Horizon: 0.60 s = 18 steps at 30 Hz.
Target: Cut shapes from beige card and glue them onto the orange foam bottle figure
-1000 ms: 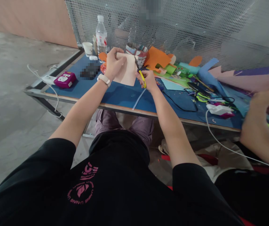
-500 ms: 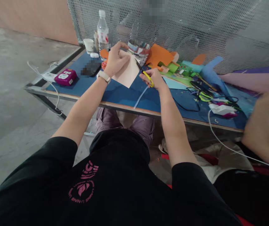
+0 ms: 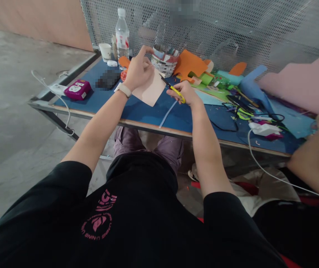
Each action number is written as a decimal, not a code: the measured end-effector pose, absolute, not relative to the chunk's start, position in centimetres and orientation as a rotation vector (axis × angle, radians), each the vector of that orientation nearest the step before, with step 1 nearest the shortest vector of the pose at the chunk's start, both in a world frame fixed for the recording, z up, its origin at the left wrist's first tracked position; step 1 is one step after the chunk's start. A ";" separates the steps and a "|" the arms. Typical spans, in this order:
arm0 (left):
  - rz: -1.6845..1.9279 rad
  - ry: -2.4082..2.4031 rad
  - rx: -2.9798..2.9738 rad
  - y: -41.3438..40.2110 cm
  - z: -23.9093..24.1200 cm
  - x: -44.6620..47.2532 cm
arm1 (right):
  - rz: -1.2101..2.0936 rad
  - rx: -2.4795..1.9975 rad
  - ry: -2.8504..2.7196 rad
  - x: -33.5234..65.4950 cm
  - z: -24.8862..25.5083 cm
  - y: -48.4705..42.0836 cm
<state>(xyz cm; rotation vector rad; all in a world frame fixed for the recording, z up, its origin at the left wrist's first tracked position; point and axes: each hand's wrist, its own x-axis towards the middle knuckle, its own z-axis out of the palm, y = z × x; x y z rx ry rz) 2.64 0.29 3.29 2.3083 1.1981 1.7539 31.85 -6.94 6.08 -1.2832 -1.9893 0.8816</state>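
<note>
With the sheet at the centre of the clock, the left hand (image 3: 138,73) is grasping the pale sheet (image 3: 150,92) from about 11 o'clock, thumb and fingers closing on its upper part, while the right hand (image 3: 186,93) is gripping the yellow-handled scissors (image 3: 174,90) at 3 o'clock. The dark blades are pointing toward 10 o'clock and meeting the sheet's edge; how far they are opening, I cannot tell. The sheet is slanting above the blue table (image 3: 137,114), its lowest corner pointing to 6 o'clock. A narrow translucent strip (image 3: 167,115) is lying between 4 and 5 o'clock. A woven basket (image 3: 163,66) is standing near 1 o'clock, just beyond the sheet, and orange paper (image 3: 190,63) is lying at 2. A plastic bottle (image 3: 122,39) is standing at 11, a paper cup (image 3: 105,53) at 10, and a purple box (image 3: 78,90) is resting at 9.
</note>
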 end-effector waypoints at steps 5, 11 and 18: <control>1.702 1.190 2.385 -0.5 3.6 2.3 | 0.896 -1.292 -2.006 32.1 6.0 -6.9; 1.601 1.268 2.376 -0.6 3.6 2.3 | 0.892 -1.285 -2.011 32.0 6.5 -7.5; 1.576 1.402 2.459 -1.1 3.7 2.7 | 0.870 -1.288 -2.025 32.2 6.4 -7.2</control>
